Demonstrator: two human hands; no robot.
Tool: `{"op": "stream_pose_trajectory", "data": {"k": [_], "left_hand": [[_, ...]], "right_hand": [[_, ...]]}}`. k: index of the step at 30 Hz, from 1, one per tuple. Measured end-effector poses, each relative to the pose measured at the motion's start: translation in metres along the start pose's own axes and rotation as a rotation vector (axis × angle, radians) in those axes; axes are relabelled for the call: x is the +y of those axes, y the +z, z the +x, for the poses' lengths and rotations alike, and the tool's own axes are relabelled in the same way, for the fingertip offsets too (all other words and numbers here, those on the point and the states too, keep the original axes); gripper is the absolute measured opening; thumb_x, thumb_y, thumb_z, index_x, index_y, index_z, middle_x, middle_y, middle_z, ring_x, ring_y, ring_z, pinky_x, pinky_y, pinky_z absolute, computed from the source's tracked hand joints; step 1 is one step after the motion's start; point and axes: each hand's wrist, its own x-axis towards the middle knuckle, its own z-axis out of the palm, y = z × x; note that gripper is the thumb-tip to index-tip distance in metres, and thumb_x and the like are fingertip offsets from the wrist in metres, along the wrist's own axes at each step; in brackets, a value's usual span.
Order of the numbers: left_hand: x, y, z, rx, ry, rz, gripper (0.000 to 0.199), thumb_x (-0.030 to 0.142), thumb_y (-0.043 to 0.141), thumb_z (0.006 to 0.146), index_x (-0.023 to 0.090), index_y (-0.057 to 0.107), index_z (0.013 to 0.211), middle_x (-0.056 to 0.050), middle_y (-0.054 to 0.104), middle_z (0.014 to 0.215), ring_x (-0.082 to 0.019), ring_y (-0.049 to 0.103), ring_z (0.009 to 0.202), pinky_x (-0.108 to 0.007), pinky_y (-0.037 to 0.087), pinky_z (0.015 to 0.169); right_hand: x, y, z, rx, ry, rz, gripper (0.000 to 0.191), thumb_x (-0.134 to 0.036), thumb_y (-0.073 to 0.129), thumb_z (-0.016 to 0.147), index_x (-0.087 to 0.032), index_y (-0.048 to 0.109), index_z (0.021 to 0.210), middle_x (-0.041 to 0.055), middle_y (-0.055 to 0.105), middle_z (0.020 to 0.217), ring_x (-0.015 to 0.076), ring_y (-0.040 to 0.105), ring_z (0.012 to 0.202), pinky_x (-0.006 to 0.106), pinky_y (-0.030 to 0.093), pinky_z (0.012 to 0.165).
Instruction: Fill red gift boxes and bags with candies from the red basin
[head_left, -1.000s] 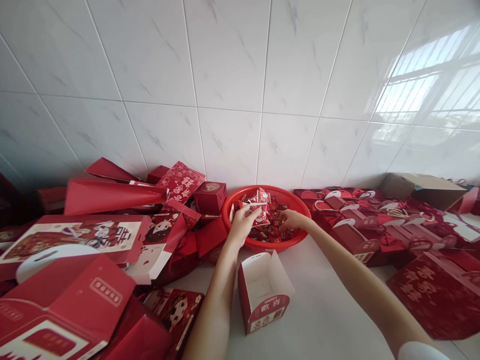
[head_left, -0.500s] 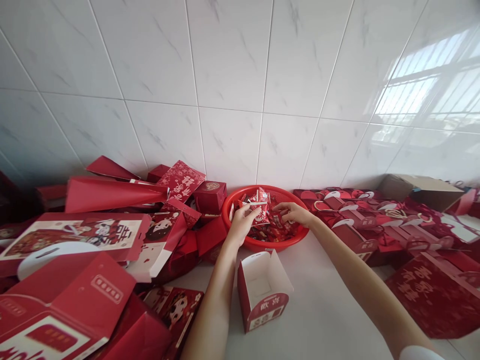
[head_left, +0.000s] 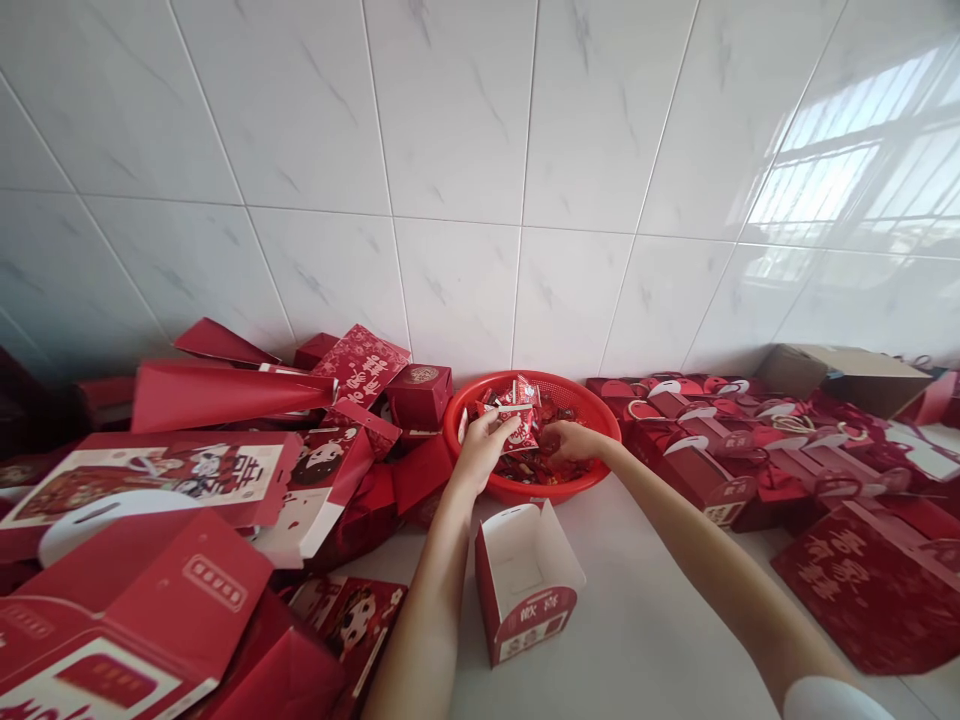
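red basket (head_left: 540, 491): near rim partly covered | left hand (head_left: 481, 450): thumb and fingers pinch red-and-white packet (head_left: 529, 430), jutting past fingertips, underside hidden | right hand (head_left: 576, 442): fingers bent down into basket, tips unseen, grip can't tell | small wrapped pieces (head_left: 527, 467): prints blurred

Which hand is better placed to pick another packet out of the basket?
Probably the right. The right hand is down among the loose packets in the basket, whereas the left hand is taken up gripping a red-and-white packet.
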Motion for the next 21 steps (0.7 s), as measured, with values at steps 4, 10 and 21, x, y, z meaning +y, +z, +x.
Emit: {"op": "stream_pose_trajectory", "data": {"k": [4, 10, 21], "left_hand": [[-0.0004, -0.0008, 0.0003, 0.001, -0.006, 0.009, 0.025, 0.036, 0.083, 0.062, 0.018, 0.071, 0.076, 0.000, 0.068, 0.071, -0.015, 0.063, 0.073, -0.024, 0.046, 0.069], [-0.0022, -0.0030, 0.0014, -0.003, -0.011, 0.047, 0.030, 0.039, 0.083, 0.061, 0.018, 0.073, 0.080, 0.001, 0.066, 0.071, -0.013, 0.060, 0.070, -0.022, 0.042, 0.062], [-0.0003, -0.0021, 0.0003, -0.019, -0.008, 0.030, 0.026, 0.035, 0.082, 0.062, 0.018, 0.072, 0.078, 0.000, 0.069, 0.077, -0.013, 0.059, 0.071, -0.023, 0.042, 0.066]], "right_hand": [[-0.0025, 0.0031, 0.0000, -0.087, -0.041, -0.009, 0.032, -0.014, 0.078, 0.057, -0.018, 0.073, 0.088, 0.0003, 0.071, 0.085, 0.0193, 0.065, 0.081, 0.025, 0.051, 0.070], [-0.0060, 0.0025, -0.0032, -0.058, -0.026, -0.032, 0.020, -0.014, 0.070, 0.069, -0.018, 0.074, 0.088, 0.0003, 0.068, 0.078, 0.0163, 0.062, 0.072, 0.024, 0.049, 0.067], [-0.0069, -0.0001, -0.0052, -0.086, 0.098, -0.134, 0.009, -0.015, 0.066, 0.074, -0.017, 0.072, 0.080, -0.0002, 0.063, 0.064, 0.0163, 0.061, 0.063, 0.025, 0.047, 0.060]]}}
